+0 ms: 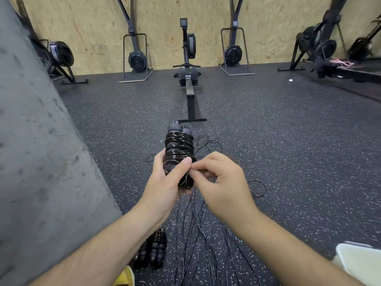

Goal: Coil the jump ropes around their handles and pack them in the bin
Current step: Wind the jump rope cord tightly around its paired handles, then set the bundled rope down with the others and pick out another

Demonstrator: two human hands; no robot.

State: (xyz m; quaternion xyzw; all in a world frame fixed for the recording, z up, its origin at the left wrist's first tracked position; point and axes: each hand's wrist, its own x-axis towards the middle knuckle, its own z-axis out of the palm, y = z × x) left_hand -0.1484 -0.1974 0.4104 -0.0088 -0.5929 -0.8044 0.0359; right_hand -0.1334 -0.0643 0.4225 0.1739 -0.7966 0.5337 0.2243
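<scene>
Two black handles (pixel 179 129), side by side with their capped ends pointing away from the person, are held above the floor at the middle of the view. Glossy black cord (pixel 179 145) is wound round them in close turns. The left hand (pixel 165 182) grips the near end of the pair, fingers curled beneath and thumb laid across the lowest turns. The right hand (pixel 222 182) pinches the cord between thumb and forefinger at the right side of the bundle, its other fingers curled.

Edges: a grey concrete wall (pixel 37 141) runs close along the left forearm. A white container corner (pixel 358 263) shows at lower right, well apart from both hands; what it is cannot be told. To the right lies open floor.

Below the hands, loose cords (pixel 198 234) trail in long overlapping strands across the speckled rubber floor (pixel 288 141). Further ribbed handles (pixel 153 252) lie just beside the left forearm, and a yellow object (pixel 125 277) shows at the bottom edge.

Ahead, a rowing machine (pixel 188 79) extends toward the far wall, its rear foot just beyond the held handles. Other machines (pixel 137 58) stand along the strand-board wall (pixel 92 27).
</scene>
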